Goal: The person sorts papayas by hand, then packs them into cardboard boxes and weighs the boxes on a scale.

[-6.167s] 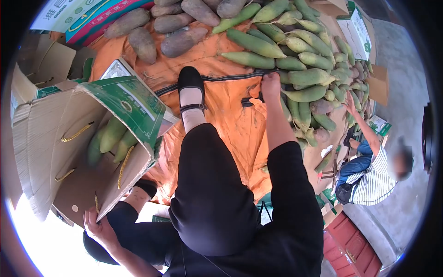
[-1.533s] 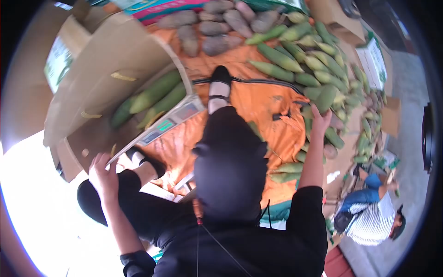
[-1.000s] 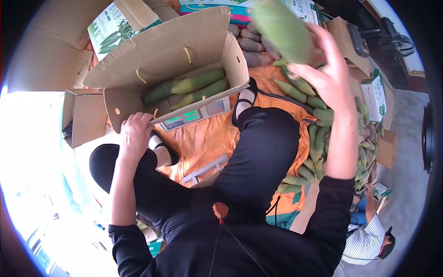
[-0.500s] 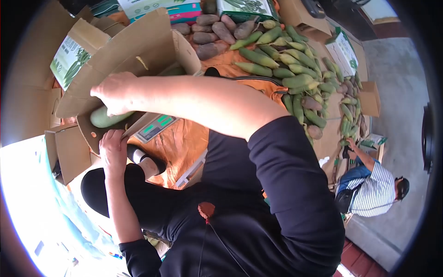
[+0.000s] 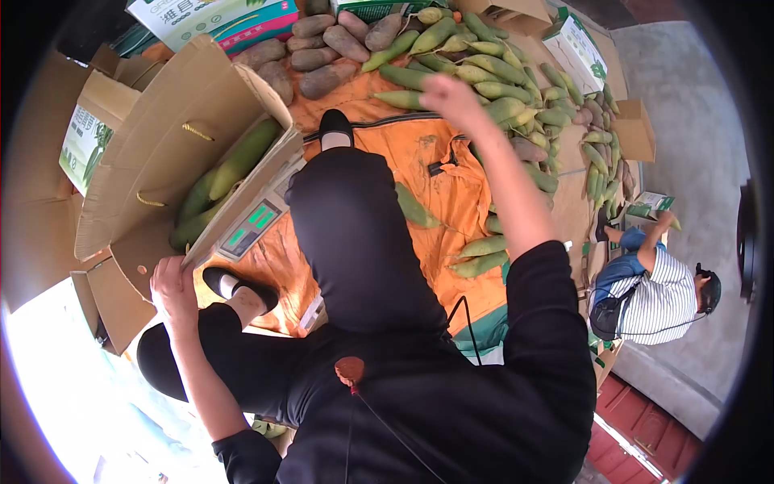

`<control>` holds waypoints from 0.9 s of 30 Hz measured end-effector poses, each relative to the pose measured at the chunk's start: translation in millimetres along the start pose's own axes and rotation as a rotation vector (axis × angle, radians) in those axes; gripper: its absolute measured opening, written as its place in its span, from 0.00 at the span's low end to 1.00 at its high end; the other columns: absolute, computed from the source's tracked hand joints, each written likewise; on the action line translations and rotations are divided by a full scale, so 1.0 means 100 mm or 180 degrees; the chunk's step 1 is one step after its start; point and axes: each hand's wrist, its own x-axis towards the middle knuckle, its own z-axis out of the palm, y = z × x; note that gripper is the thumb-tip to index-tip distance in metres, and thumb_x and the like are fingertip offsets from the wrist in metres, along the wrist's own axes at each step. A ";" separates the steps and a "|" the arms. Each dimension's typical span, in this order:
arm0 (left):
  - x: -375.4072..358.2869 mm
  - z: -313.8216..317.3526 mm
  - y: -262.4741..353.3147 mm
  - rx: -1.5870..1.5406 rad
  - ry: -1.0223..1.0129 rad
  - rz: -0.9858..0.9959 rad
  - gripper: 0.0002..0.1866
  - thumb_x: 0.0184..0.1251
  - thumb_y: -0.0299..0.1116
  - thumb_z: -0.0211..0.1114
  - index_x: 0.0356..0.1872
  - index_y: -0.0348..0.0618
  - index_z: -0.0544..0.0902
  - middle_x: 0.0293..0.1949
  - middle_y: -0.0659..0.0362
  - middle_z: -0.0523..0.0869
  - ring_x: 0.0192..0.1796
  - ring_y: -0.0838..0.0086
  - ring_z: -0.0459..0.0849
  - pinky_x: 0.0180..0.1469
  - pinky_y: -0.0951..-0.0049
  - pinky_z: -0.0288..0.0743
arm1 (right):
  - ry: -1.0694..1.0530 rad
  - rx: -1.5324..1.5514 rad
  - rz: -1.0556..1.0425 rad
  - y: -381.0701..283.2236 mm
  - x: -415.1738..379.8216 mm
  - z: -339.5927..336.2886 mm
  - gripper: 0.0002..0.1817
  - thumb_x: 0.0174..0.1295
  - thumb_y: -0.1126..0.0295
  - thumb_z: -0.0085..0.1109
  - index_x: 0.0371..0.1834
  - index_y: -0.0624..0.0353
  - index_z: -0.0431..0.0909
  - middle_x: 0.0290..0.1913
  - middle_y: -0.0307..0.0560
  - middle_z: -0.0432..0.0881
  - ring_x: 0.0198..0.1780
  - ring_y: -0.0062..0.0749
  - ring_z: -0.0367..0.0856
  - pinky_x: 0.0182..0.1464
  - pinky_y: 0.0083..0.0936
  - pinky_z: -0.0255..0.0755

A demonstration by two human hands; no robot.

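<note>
A wrinkled orange sheet [image 5: 459, 206] covers the ground between the left hand [image 5: 173, 292] and the right hand [image 5: 451, 101]. Well out past the right hand runs a smooth grey floor [image 5: 685, 145]. Behind that hand, on its outer side, is a red panelled surface [image 5: 645, 415] (door or wall, I cannot tell). White glare [image 5: 64, 387] floods the left hand's outer side.

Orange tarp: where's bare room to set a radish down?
Bare: orange tarp between right knee, black strip and green radishes, except one loose radish by the knee; also a smaller patch between scale and knee. Crowded: top centre, purple radishes beside the green pile.
</note>
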 end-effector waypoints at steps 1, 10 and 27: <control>0.00 0.00 0.00 0.0008 -0.0009 0.0014 0.05 0.56 0.25 0.63 0.34 0.39 0.80 0.34 0.53 0.80 0.41 0.55 0.79 0.46 0.58 0.71 | -0.0052 -0.0008 0.0165 0.33 -0.16 0.10 0.23 0.52 0.62 0.68 0.50 0.62 0.80 0.43 0.51 0.85 0.44 0.37 0.84 0.48 0.30 0.75; 0.00 0.03 -0.02 0.0168 -0.0028 0.0014 0.04 0.60 0.28 0.61 0.35 0.40 0.80 0.33 0.53 0.79 0.39 0.55 0.78 0.46 0.58 0.70 | -0.0327 -0.0855 0.1305 2.02 -1.49 1.46 0.28 0.46 0.62 0.71 0.50 0.63 0.78 0.42 0.55 0.83 0.45 0.45 0.82 0.48 0.34 0.75; -0.01 0.05 -0.01 0.0048 0.0059 -0.0234 0.05 0.60 0.28 0.63 0.35 0.39 0.79 0.32 0.54 0.79 0.38 0.56 0.78 0.45 0.59 0.70 | -0.0606 -0.1503 0.1994 1.60 -1.67 1.81 0.35 0.41 0.55 0.74 0.55 0.52 0.73 0.51 0.49 0.79 0.57 0.47 0.75 0.55 0.41 0.74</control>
